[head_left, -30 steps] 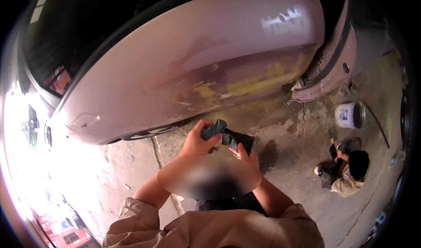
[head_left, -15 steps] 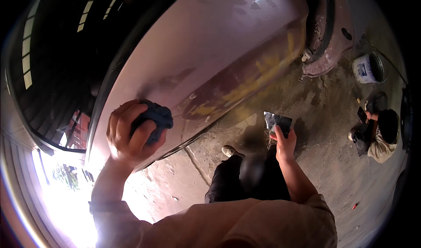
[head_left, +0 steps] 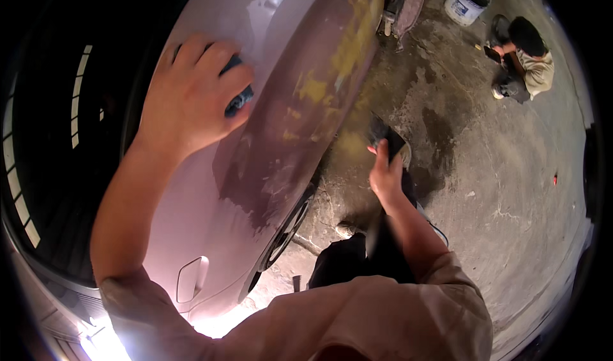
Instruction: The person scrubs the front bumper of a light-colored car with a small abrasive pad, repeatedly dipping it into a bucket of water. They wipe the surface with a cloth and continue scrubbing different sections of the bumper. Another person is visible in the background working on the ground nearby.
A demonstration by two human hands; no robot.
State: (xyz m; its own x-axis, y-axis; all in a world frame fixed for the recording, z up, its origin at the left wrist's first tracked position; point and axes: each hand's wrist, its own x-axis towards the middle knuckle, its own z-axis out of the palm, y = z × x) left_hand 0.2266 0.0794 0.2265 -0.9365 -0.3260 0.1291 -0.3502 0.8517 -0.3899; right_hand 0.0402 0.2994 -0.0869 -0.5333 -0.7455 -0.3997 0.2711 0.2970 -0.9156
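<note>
My left hand (head_left: 198, 99) is closed around a crumpled dark blue cloth (head_left: 239, 100), held against the pale pinkish car door panel (head_left: 185, 227). Most of the cloth is hidden under my fingers. Below it, the panel has a darker, dull band (head_left: 271, 150) with yellow patches (head_left: 314, 90), and wet-looking edges run along it. My right hand (head_left: 387, 177) pinches a dark, flat rectangular sheet (head_left: 393, 142) above the floor, apart from the car. Whether the sheet is sandpaper I cannot tell.
A door handle (head_left: 193, 278) is low on the panel, and a dark window (head_left: 57, 188) fills the left. At the upper right a white bucket (head_left: 465, 7) stands on the wet-stained concrete floor (head_left: 498, 169). Near it a person (head_left: 533, 61) crouches, holding a dark object.
My view has shifted along the car, bringing the door handle in. My left hand with the cloth now reaches farther up and forward on the panel. My right hand still holds the sheet.
</note>
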